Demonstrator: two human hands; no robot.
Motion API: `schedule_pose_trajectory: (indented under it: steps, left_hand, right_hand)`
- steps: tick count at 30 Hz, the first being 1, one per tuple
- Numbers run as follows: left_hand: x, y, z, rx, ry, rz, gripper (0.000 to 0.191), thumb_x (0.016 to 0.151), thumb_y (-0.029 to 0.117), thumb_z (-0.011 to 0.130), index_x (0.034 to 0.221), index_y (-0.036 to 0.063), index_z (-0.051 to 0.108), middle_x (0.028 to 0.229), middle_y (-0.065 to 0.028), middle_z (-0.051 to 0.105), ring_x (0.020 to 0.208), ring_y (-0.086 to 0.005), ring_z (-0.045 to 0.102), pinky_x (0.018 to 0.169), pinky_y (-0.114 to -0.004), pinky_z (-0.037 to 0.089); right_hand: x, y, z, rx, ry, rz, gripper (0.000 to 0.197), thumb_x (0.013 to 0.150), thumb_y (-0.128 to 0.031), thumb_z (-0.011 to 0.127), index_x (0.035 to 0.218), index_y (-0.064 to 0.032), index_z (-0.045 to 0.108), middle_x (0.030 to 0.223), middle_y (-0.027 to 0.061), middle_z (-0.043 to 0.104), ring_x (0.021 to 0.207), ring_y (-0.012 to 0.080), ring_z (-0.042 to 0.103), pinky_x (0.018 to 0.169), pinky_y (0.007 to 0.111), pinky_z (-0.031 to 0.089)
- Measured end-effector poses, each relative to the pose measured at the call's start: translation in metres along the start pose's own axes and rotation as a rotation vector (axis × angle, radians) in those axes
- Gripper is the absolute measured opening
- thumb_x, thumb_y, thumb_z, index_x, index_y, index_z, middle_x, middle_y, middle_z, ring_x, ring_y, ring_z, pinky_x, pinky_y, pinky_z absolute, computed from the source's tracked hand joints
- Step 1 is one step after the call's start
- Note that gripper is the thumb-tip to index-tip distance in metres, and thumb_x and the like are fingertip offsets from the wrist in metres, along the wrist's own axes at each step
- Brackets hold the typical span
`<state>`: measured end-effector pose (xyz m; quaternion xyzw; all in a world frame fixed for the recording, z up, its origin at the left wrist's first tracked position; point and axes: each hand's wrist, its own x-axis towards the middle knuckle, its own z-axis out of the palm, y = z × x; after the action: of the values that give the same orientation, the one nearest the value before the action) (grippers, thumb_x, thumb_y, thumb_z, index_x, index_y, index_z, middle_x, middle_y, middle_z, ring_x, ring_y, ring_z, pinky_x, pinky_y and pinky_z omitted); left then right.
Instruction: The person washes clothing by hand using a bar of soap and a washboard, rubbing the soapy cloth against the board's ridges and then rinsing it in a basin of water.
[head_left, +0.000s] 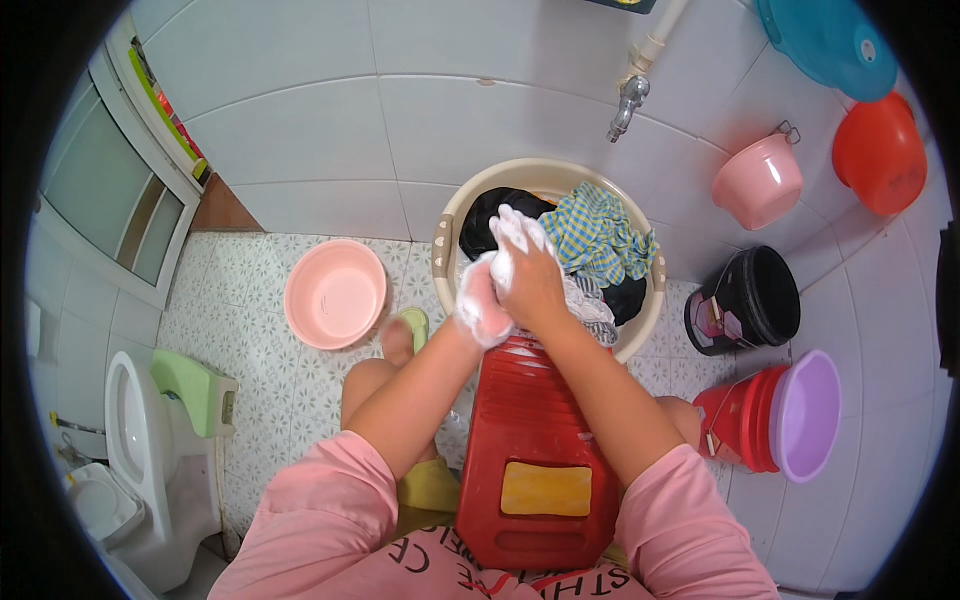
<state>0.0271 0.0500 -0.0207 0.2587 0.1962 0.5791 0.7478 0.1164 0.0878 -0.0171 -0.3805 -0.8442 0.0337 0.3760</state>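
My left hand (482, 301) and my right hand (534, 281) are pressed together, both coated in white foam. They are above the front part of a cream wash basin (646, 337). Foam and overlap hide most of my left hand's fingers, and whether anything lies between the palms is not visible. Inside the basin are a blue-and-yellow checked cloth (596, 229), black fabric (487, 217) and a striped grey-white cloth (589, 304). A red plastic washboard (487, 457) leans from my lap to the basin's rim. Its recess holds a yellow bar of soap (546, 489).
A pink basin (335, 295) stands on the floor at left, near a green stool (184, 390) and a toilet (135, 420). At right are a black bucket (739, 300) and a red bucket (739, 420) with a purple basin (814, 416). A metal tap (628, 105) projects above.
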Motion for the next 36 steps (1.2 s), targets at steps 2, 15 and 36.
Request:
schedule_pose_trajectory:
  steps: [2,15,36]
  left_hand:
    - [0.003,0.004,-0.025,-0.427,-0.100,0.112,0.055,0.094,0.038,0.039,0.138,0.0054,0.033,0.133,-0.0120,0.046,0.126,-0.0258,0.041,0.108,-0.040,0.030]
    - [0.014,-0.001,-0.032,-0.353,-0.115,0.059,0.039,0.097,0.033,0.035,0.127,0.0104,0.046,0.128,-0.0113,0.049,0.117,-0.0287,0.048,0.100,-0.042,0.039]
    - [0.006,-0.012,-0.012,-0.657,-0.040,-0.123,0.046,0.096,0.038,0.039,0.131,0.0090,0.043,0.131,-0.0109,0.049,0.123,-0.0242,0.045,0.107,-0.038,0.032]
  right_hand:
    - [-0.008,-0.037,0.003,0.149,-0.010,0.087,0.052,0.068,-0.006,0.060,0.119,-0.0017,0.055,0.131,0.0199,0.048,0.124,0.0416,0.041,0.106,0.049,0.028]
    - [-0.009,-0.017,0.004,0.010,0.008,0.043,0.044,0.078,-0.018,0.057,0.118,-0.0005,0.056,0.131,0.0186,0.048,0.125,0.0373,0.040,0.102,0.048,0.033]
    - [0.018,-0.016,-0.010,-0.200,-0.147,0.073,0.044,0.077,-0.023,0.057,0.118,-0.0070,0.059,0.139,0.0135,0.043,0.131,0.0336,0.035,0.103,0.046,0.032]
